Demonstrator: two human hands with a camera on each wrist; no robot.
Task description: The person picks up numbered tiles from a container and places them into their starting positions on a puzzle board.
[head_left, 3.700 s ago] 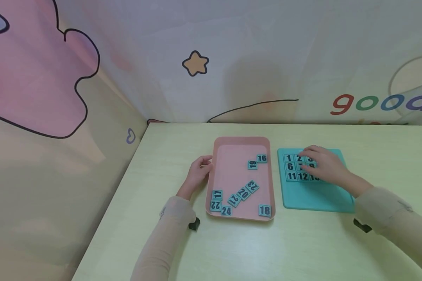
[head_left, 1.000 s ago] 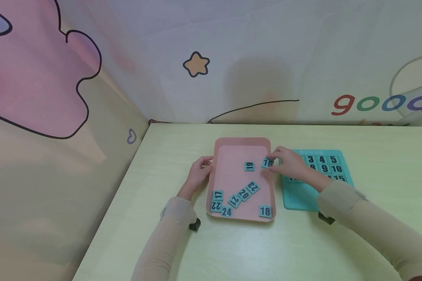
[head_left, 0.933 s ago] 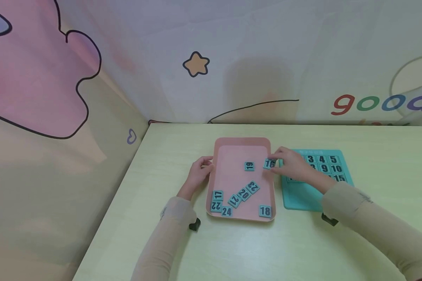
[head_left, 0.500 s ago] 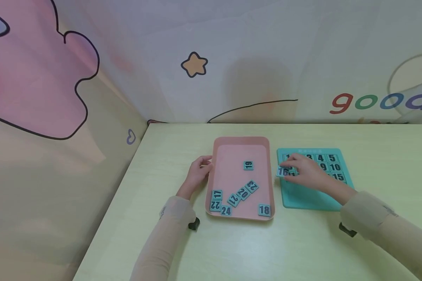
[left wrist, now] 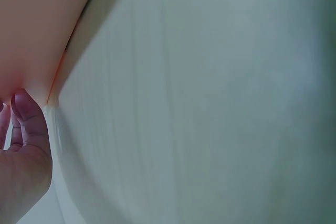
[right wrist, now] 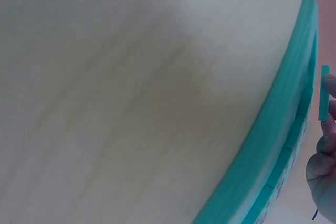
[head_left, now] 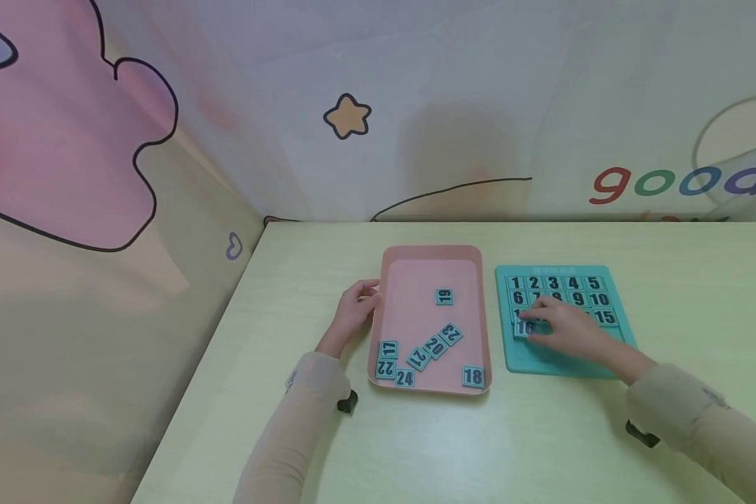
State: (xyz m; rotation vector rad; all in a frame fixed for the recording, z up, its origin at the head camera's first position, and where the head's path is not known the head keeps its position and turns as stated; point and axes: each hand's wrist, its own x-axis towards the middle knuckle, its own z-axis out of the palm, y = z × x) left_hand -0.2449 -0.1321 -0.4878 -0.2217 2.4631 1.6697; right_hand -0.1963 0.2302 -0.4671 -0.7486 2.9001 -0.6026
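Note:
My right hand [head_left: 570,329] pinches the number tile marked 16 [head_left: 525,328] between thumb and fingers. It holds the tile over the left part of the turquoise board [head_left: 561,364], just below the row starting with 11. In the right wrist view the tile [right wrist: 324,93] appears edge-on above the board's raised rim [right wrist: 262,124]. Tiles 1 to 10 and 15 [head_left: 605,318] sit in rows on the board; the hand covers part of the third row. My left hand [head_left: 353,311] touches the left side of the pink tray [head_left: 428,273] with relaxed fingers; its thumb [left wrist: 29,111] meets the outer wall.
Inside the tray lie tile 19 [head_left: 444,297], tile 18 [head_left: 473,376], a slanted line of 21, 20 [head_left: 435,346] and 23, and a cluster of 17, 22 and 24 [head_left: 405,378]. A printed cloth wall [head_left: 453,140] stands behind the pale table [head_left: 428,448].
My right hand has taken tile 16 out of the tray and carried it right, over the board's left side. Tile 19 has shifted slightly and turned. My left hand stays at the tray.

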